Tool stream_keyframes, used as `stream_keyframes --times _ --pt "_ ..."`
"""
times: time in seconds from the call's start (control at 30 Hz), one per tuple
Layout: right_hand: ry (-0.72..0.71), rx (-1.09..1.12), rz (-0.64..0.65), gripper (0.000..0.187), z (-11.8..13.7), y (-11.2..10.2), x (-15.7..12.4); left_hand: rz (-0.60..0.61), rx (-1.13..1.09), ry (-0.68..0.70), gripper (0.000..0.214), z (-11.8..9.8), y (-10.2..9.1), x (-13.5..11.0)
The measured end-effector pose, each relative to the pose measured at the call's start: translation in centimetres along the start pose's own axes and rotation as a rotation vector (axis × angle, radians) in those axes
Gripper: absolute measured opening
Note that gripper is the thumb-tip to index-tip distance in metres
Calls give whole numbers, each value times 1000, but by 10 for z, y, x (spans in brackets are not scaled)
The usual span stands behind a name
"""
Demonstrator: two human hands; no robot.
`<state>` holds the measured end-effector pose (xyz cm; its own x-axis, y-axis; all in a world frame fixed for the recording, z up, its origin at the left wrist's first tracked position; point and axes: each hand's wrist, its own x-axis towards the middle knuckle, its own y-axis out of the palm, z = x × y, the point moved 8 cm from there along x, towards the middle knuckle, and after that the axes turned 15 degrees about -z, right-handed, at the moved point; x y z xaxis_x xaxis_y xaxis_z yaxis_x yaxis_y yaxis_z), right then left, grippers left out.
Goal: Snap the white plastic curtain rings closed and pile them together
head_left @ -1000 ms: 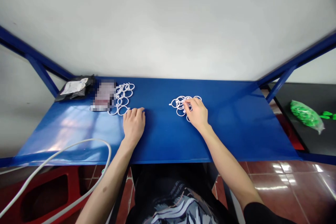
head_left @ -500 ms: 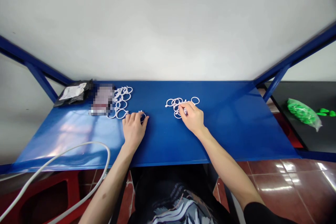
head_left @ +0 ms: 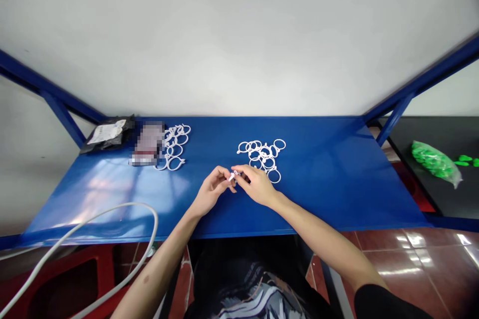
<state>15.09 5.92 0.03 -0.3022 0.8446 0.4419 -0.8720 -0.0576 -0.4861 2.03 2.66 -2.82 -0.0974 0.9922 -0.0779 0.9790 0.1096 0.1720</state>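
Near the middle of the blue table, my left hand (head_left: 210, 190) and my right hand (head_left: 259, 187) meet at the fingertips. Between them is a small white plastic ring (head_left: 232, 175), pinched from both sides and mostly covered by the fingers. Just beyond my right hand lies a loose pile of white rings (head_left: 268, 162), each with a small knob or eyelet. A second group of white rings (head_left: 175, 149) overlaps farther left, away from both hands.
A pixelated flat item (head_left: 147, 144) and a black plastic package (head_left: 108, 133) lie at the table's (head_left: 329, 179) back left. A white cable (head_left: 154, 219) loops over the front left edge. On a dark surface at right is a bag of green pieces (head_left: 436, 163).
My left hand has left the spot beside the left group and moved right. My right hand has drawn back from the right pile, and both now meet on a white ring.
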Motion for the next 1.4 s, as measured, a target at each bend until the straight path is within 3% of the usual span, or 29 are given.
stream_keyframes --times 0.33,0.57,1.07,1.23,1.33,1.4 --pt "186 205 22 11 -6 1 -1 -166 -8 -35 24 11 -14 5" --pt "76 88 32 11 0 -2 0 -176 137 13 28 1 -11 3" --pt "-345 -183 76 27 14 -5 -8 -132 451 449 15 -20 -3 -7" --pt "-384 -190 63 27 17 -6 -7 -112 526 522 15 -23 1 -9" --pt "-342 -198 -9 23 15 -11 -1 -208 705 627 14 -31 -8 -6" --pt "-311 -251 -93 23 11 -21 7 -376 924 690 19 -38 -28 -2"
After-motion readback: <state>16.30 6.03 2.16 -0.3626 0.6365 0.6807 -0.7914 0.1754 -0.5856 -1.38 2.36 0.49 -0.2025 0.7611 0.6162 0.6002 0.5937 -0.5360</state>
